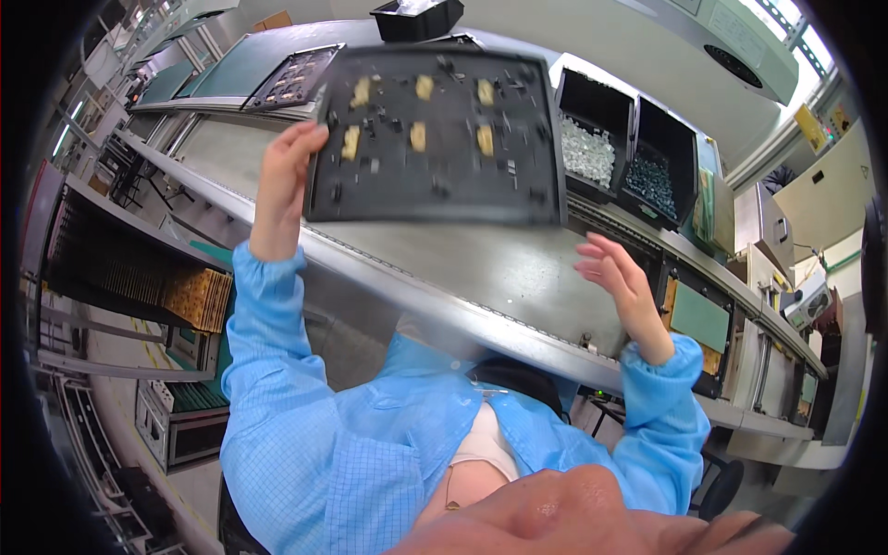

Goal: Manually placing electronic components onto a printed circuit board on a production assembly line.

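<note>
My left hand [285,185] grips the left edge of a black rectangular carrier tray [379,196], thumb and fingers closed on its rim. The tray is raised and tilted above the metal conveyor bench, slightly blurred. Several yellowish patches sit on it in two rows, with small black clips and pins among them. My right hand [618,282] is held off the tray, below its right corner, fingers stretched and holding nothing. Close to that hand, past the bench rail, stand a black bin of clear small parts [586,153] and a black bin of dark bluish parts [651,185].
A similar loaded carrier [294,78] lies at the back left, beside green boards [222,74]. A black box [416,20] stands at the far edge. To the left is a rack of boards [194,296]. A green panel [698,319] lies in the line at right.
</note>
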`<state>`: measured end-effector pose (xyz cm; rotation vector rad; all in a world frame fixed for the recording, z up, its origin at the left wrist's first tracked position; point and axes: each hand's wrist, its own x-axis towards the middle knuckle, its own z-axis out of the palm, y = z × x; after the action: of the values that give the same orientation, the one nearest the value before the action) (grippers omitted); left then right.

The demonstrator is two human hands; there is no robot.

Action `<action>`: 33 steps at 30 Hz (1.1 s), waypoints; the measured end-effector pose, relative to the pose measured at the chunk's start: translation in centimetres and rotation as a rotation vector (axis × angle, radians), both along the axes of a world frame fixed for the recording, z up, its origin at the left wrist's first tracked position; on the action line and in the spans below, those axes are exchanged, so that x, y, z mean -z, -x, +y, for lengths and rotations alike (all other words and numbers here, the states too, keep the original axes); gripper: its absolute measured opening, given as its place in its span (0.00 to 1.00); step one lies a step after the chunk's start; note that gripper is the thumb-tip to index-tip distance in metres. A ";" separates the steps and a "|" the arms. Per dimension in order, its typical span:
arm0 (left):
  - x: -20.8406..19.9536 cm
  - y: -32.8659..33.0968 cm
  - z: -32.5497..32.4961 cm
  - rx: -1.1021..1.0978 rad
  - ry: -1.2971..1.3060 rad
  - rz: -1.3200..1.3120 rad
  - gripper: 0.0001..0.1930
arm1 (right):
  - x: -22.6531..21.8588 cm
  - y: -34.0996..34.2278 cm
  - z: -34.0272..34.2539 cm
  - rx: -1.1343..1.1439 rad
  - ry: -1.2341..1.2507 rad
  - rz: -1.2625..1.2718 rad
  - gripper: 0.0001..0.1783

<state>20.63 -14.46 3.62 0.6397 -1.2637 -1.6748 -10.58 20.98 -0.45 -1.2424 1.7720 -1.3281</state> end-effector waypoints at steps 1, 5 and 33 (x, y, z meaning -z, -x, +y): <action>0.6 -0.4 1.4 0.093 -0.032 -0.039 0.19 | -0.2 -1.1 -1.2 0.013 0.071 -0.318 0.26; 4.4 1.6 7.7 0.204 -0.156 -0.166 0.17 | 0.9 -1.4 -0.6 0.040 0.001 -0.763 0.29; 11.2 11.6 10.2 0.025 0.587 -0.586 0.21 | 7.7 9.0 7.5 0.413 -0.240 -0.427 0.32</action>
<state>9.01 -4.31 -7.55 0.7673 -2.0739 -1.0606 -19.62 28.44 -8.18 -0.4314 1.8532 -1.4172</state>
